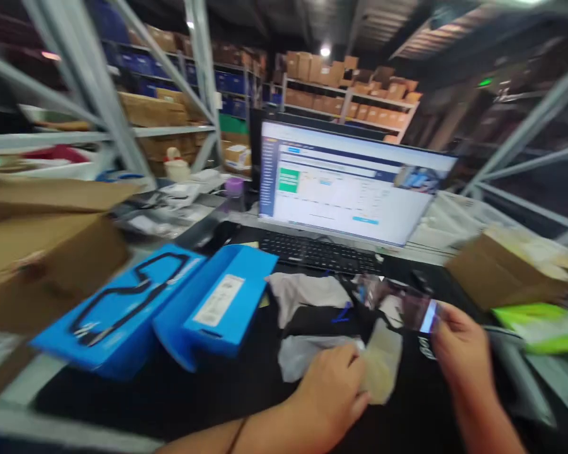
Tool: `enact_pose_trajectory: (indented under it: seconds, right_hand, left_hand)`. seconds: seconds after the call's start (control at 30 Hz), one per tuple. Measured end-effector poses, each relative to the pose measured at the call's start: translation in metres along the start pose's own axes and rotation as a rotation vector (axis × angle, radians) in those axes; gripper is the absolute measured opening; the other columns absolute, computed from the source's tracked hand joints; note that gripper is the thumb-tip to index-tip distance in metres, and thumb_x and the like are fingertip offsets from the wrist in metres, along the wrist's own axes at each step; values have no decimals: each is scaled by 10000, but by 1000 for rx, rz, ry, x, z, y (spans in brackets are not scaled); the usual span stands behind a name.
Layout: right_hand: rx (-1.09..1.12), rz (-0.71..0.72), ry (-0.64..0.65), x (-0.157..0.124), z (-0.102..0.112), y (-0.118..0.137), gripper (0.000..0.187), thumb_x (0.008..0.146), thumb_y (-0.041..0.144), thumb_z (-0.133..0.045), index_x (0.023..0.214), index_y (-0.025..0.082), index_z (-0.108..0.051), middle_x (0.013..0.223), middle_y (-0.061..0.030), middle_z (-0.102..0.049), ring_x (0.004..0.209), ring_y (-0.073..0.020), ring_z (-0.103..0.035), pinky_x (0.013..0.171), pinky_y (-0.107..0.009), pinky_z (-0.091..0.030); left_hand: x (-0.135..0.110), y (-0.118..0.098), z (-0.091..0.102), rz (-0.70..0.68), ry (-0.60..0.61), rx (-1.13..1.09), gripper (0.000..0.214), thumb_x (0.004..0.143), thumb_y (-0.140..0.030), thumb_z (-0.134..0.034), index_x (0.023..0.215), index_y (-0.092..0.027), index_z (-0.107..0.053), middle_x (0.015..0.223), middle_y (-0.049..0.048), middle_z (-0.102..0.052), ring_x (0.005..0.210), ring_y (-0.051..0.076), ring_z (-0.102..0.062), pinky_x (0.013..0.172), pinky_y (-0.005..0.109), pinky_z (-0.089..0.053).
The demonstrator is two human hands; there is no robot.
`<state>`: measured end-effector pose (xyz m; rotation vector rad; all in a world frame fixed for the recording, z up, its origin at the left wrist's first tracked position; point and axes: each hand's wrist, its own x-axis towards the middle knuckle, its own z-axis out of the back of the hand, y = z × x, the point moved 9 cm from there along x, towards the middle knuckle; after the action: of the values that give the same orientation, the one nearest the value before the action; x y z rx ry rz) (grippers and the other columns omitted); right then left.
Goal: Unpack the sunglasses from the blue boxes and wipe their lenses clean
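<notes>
My left hand (334,384) is closed on a pale piece of cloth or bag (383,366) low on the black desk mat (170,397). My right hand (459,343) pinches a shiny clear plastic packet (397,302) just above the mat. Between and behind the hands lie a grey bag and a black garment (319,315). The picture is smeared by motion.
An open blue shoebox with its lid (170,302) lies left of the hands. A keyboard (319,252) and a lit monitor (350,183) stand behind. Cardboard boxes sit at the left (42,252) and right (502,271). A green packet (544,325) lies at the right. Metal shelving surrounds the desk.
</notes>
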<state>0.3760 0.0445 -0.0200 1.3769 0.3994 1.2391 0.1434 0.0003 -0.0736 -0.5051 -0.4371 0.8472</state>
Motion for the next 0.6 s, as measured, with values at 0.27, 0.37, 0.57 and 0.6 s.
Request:
enact_pose_trajectory:
  seconds: [0.27,0.37,0.57,0.6]
  right_hand:
    - [162,78,76,-6,-21,19,153,826,317,-714,931,251,-804,957,-62,-794,849,-222,-739,721,-288,-587]
    - [222,49,80,-9,-17,10,143,814,285,-735,931,245,-808,951,-54,-790,866,-206,-724,738,-263,-571]
    - [516,-204,140,-10,-26,-23,199,750,342,-813,887,200,-795,788,-39,-770,665,-171,-692,612,-253,-563]
    - [532,-219,139,-9,-25,-26,213,752,366,-810,881,197,-790,797,-40,-770,669,-177,-696,622,-271,-576]
  left_hand:
    - [12,6,-10,-11,-103,335,342,899,-218,-590,1241,-214,-608,1111,94,-675,908,263,-699,754,370,-581]
    - [18,1,-18,-63,-133,565,483,893,-153,-574,1357,-284,-552,898,46,-702,663,220,-696,551,298,-526]
    - [26,1,-11,14,-155,642,176,900,-125,-555,805,-196,-684,725,55,-657,572,221,-653,470,286,-429]
    - [24,2,-7,28,-159,640,202,912,-127,-536,765,-189,-660,715,53,-647,572,220,-647,473,289,-425]
